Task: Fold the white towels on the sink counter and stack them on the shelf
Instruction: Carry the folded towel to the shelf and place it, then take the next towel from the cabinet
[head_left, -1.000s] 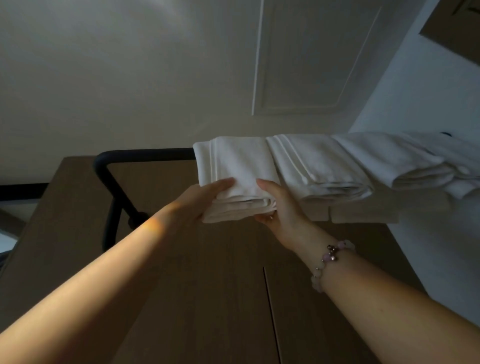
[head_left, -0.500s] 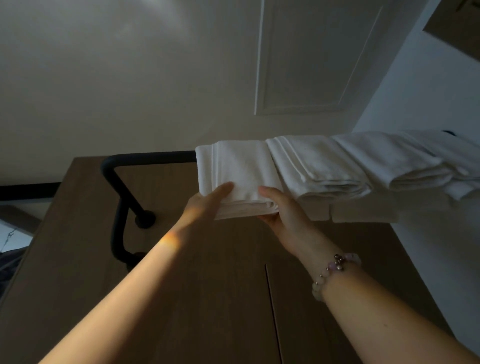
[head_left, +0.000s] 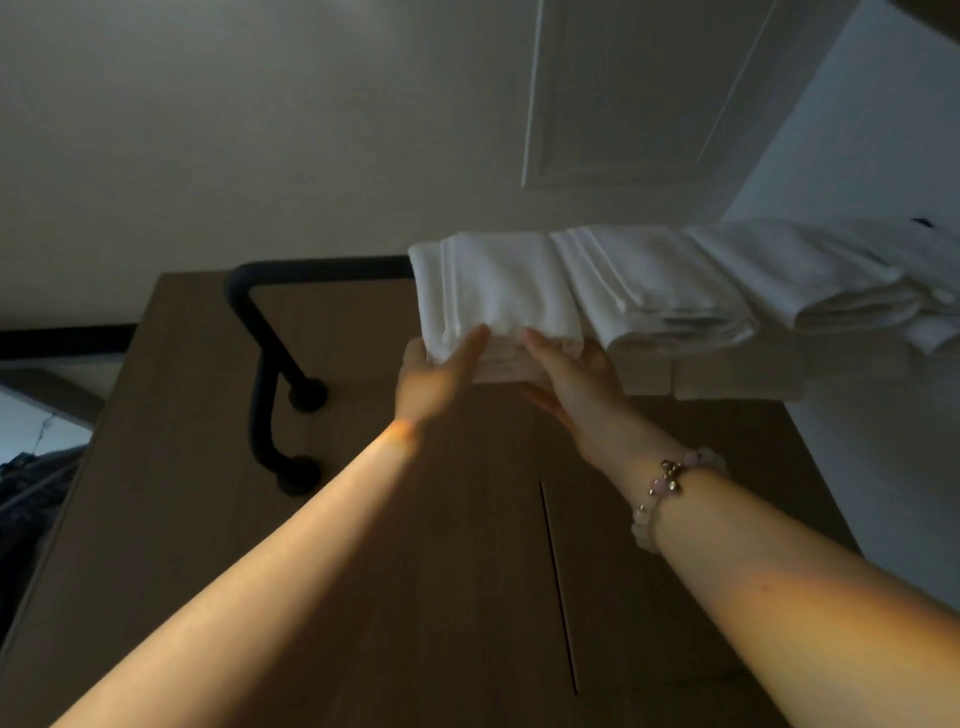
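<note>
left hand (head_left: 434, 382) and right hand (head_left: 574, 387) hold folded towel (head_left: 501, 291).

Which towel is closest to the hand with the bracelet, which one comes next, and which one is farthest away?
1. Left towel: the right hand holds its front edge.
2. Middle towel: just to the right of that hand.
3. Right towel: farthest over on the right.
</note>
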